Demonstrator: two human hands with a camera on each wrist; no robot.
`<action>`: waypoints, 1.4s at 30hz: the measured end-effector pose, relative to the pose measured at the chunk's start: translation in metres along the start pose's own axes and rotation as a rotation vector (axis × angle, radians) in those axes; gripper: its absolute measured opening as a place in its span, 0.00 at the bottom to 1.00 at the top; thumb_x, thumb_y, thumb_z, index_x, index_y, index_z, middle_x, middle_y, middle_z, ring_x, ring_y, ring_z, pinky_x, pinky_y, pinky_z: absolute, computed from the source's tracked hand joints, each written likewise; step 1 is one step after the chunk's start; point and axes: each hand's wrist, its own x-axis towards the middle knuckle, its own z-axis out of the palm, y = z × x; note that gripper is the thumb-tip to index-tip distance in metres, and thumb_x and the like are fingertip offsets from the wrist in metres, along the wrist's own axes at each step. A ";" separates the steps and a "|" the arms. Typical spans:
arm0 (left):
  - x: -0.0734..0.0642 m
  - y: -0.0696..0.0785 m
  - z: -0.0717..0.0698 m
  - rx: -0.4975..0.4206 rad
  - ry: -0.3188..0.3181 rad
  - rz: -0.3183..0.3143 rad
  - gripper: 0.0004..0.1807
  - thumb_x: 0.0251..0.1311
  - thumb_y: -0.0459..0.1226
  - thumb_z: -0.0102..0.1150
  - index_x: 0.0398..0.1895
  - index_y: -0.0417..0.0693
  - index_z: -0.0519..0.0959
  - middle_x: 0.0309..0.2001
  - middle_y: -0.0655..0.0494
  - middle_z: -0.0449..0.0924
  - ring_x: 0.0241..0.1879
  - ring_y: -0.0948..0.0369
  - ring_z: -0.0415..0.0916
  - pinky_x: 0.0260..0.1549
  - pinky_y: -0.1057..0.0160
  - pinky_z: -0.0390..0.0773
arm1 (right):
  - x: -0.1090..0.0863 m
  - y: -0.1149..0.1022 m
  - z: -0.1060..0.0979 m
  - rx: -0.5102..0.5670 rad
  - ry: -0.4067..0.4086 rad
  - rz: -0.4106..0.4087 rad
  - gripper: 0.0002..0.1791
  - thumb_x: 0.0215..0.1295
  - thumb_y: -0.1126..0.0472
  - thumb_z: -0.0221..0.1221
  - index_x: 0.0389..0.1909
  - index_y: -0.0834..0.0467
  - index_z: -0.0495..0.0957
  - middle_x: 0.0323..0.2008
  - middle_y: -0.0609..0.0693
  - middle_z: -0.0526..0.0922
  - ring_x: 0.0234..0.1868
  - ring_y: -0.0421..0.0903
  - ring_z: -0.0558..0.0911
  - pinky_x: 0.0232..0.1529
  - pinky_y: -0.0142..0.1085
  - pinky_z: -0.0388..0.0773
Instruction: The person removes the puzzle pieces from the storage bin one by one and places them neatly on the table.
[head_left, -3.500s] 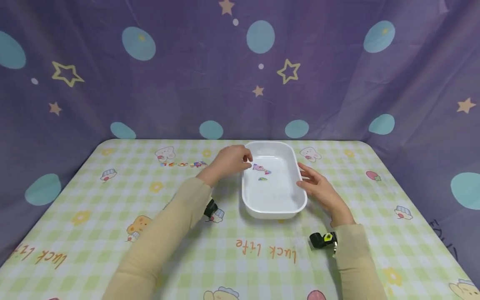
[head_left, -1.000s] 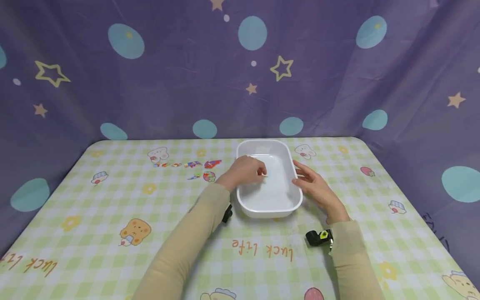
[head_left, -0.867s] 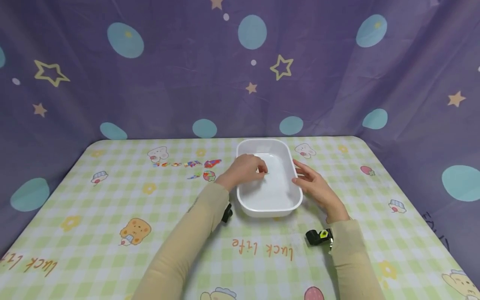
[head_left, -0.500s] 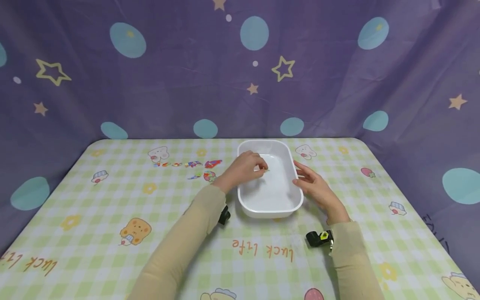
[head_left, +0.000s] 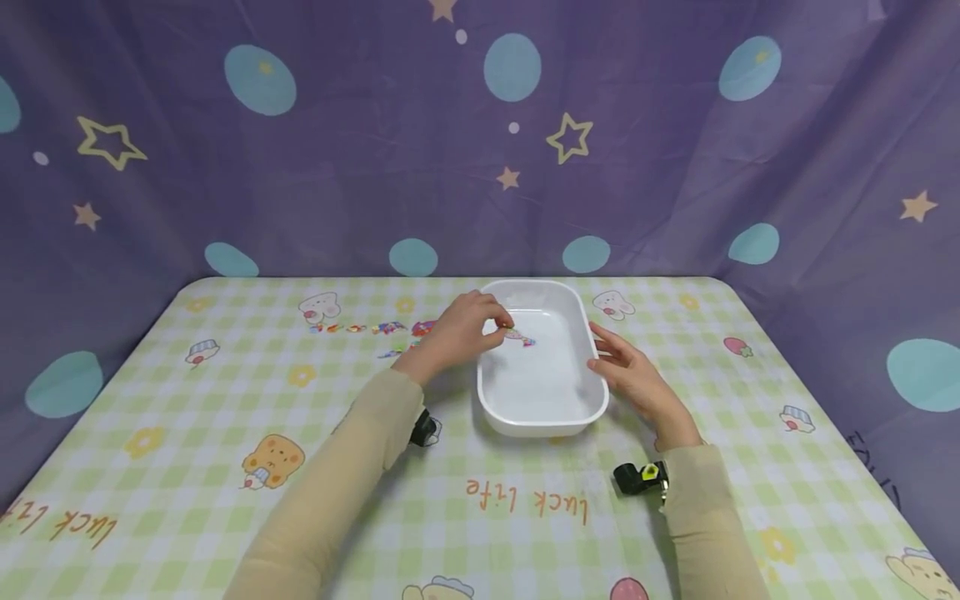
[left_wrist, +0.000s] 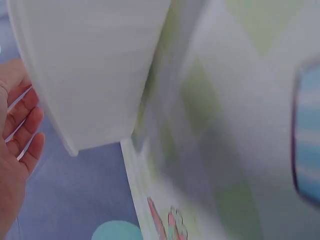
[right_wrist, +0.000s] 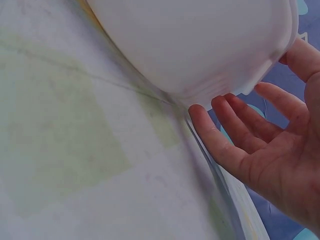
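Observation:
A white plastic tray (head_left: 551, 379) stands on the checked tablecloth. My left hand (head_left: 461, 329) hangs over its left rim, thumb and forefinger pinching a small green leaf-shaped cutout (head_left: 509, 326). A flat pink cutout with a blue-and-red end (head_left: 524, 337) lies on the tray floor just below those fingertips. At the right side, my right hand (head_left: 637, 379) grips the tray wall, thumb at the rim; in the right wrist view its fingers (right_wrist: 235, 122) lie against the outer side. The tray wall (left_wrist: 90, 75) fills much of the left wrist view, the left hand's fingers beyond its rim.
Left of the tray lies a row of small colourful cutouts (head_left: 388, 328), with a red one (head_left: 423, 328) partly behind the left hand. Nearer lies a thin blue-green piece (head_left: 391, 353). A purple curtain (head_left: 390, 167) rises behind the table.
My left hand has risen from the tray floor and moved left with the green cutout, uncovering the pink one. Over the longer span, more cutouts show on the tablecloth. My right hand stays.

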 end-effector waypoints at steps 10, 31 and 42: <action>-0.025 -0.019 -0.015 0.013 0.009 -0.090 0.07 0.55 0.39 0.58 0.36 0.51 0.81 0.33 0.60 0.77 0.39 0.59 0.71 0.47 0.59 0.67 | -0.001 -0.001 0.001 0.001 0.002 0.002 0.36 0.61 0.61 0.55 0.69 0.51 0.51 0.62 0.63 0.61 0.59 0.55 0.67 0.45 0.31 0.75; -0.078 -0.062 -0.034 -0.018 0.106 -0.201 0.06 0.52 0.36 0.59 0.34 0.50 0.82 0.30 0.61 0.78 0.36 0.57 0.74 0.44 0.57 0.68 | -0.001 0.002 0.001 -0.015 0.014 0.014 0.36 0.61 0.60 0.56 0.69 0.48 0.53 0.63 0.59 0.62 0.57 0.51 0.69 0.44 0.35 0.76; -0.102 -0.082 -0.042 0.025 0.045 -0.305 0.06 0.53 0.38 0.60 0.35 0.50 0.81 0.34 0.57 0.80 0.39 0.57 0.73 0.43 0.54 0.68 | 0.000 0.002 -0.001 -0.008 0.009 0.010 0.36 0.61 0.60 0.56 0.69 0.48 0.53 0.62 0.60 0.62 0.54 0.44 0.71 0.44 0.35 0.76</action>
